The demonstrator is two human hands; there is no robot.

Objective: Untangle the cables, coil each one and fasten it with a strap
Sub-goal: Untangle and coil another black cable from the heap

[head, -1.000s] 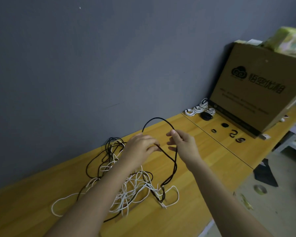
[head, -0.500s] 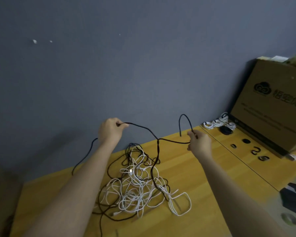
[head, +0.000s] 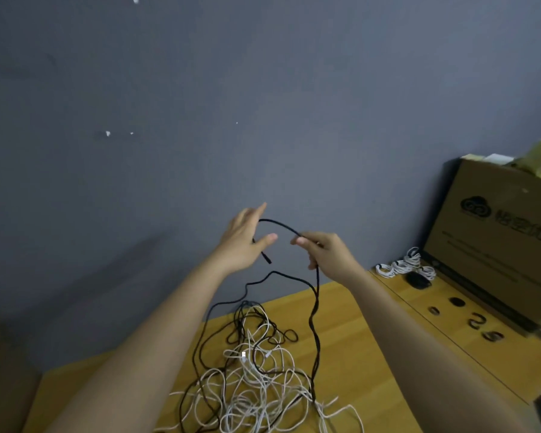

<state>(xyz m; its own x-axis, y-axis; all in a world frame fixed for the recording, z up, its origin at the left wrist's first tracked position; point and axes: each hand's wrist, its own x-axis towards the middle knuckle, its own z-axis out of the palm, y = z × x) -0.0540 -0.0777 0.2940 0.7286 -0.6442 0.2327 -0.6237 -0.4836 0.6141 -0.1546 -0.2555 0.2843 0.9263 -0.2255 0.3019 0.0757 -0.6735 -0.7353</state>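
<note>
A tangle of white and black cables lies on the wooden table. One black cable rises out of the pile to my right hand, which pinches it between thumb and forefinger. From there the cable arcs left to my left hand. That hand is raised with straight fingers, and the cable runs across its palm. The cable's plug end hangs just below the thumb. Both hands are held above the table in front of the grey wall.
Several coiled white cables and a dark bundle lie at the back right. Loose black straps lie in front of a cardboard box against the wall. The table's edge runs along the lower right.
My hands have come closer together and risen higher. The left hand has loosened from a closed grip to straight fingers, and the plug end now hangs below it.
</note>
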